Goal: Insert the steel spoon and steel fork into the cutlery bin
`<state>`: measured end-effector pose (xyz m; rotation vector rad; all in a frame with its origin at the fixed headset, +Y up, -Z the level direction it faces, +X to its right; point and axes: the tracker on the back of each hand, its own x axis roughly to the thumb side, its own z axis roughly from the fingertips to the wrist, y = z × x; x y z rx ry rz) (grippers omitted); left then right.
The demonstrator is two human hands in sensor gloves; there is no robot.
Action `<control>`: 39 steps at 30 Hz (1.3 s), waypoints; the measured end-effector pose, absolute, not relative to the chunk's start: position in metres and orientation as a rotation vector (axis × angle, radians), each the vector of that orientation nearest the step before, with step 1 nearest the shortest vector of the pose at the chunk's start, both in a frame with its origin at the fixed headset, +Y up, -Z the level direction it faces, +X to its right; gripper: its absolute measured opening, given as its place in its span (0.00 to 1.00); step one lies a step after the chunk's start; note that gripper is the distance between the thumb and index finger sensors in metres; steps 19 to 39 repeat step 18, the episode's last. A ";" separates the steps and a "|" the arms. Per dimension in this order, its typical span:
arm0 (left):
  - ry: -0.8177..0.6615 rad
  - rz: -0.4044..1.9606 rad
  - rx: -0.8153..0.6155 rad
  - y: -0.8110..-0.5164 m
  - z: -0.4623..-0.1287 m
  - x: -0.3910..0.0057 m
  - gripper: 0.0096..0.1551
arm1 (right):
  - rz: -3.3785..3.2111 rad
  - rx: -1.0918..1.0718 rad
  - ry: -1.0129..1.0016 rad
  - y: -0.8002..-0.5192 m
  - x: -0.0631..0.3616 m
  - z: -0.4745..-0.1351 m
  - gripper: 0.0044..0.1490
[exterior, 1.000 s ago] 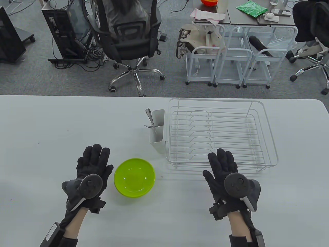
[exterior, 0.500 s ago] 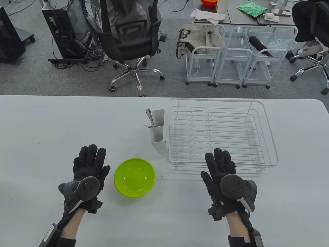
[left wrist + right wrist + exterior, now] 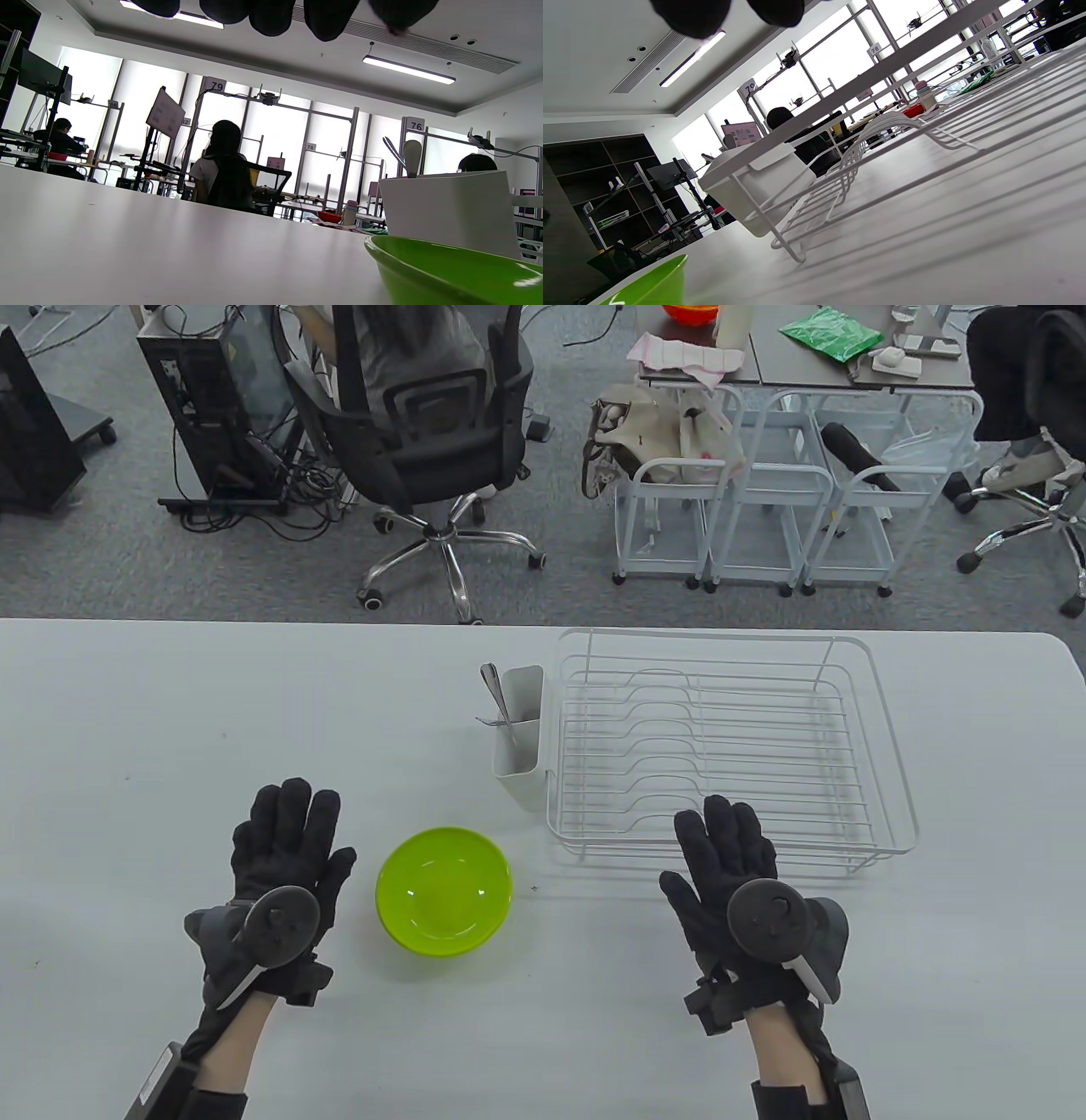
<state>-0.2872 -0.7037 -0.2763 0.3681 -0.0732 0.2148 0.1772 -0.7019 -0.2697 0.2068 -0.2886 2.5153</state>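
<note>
On the pale, smooth counter (image 3: 170, 712) in the table view, the left hand (image 3: 284, 857) and right hand (image 3: 730, 869) lie flat with fingers spread, holding nothing. Between them sits a round glossy green bowl (image 3: 444, 891). Beyond it, a white rectangular plastic cutlery bin (image 3: 519, 742) hangs against the left side of a white wire dish rack (image 3: 730, 746); the steel spoon (image 3: 492, 683) and steel fork (image 3: 495, 722) stand inside it, leaning left.

Left wrist view: dark fingertips (image 3: 271, 17) hang above; the spoon's rounded end (image 3: 412, 156) rises from the bin (image 3: 445, 212), behind the bowl's rim (image 3: 424, 262).

Right wrist view: the rack's thin wires (image 3: 882, 169) carry the bin (image 3: 755, 186).
</note>
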 end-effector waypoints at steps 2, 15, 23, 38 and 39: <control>-0.070 0.217 0.367 -0.704 -0.276 -0.288 0.38 | 2.526 0.213 -0.293 -0.701 0.176 -0.269 0.44; -0.061 0.227 0.351 -0.703 -0.277 -0.292 0.38 | 2.534 0.201 -0.279 -0.703 0.177 -0.270 0.44; -0.064 0.227 0.345 -0.703 -0.278 -0.291 0.38 | 2.525 0.180 -0.287 -0.701 0.180 -0.270 0.44; -0.064 0.227 0.345 -0.703 -0.278 -0.291 0.38 | 2.525 0.180 -0.287 -0.701 0.180 -0.270 0.44; -0.064 0.227 0.345 -0.703 -0.278 -0.291 0.38 | 2.525 0.180 -0.287 -0.701 0.180 -0.270 0.44</control>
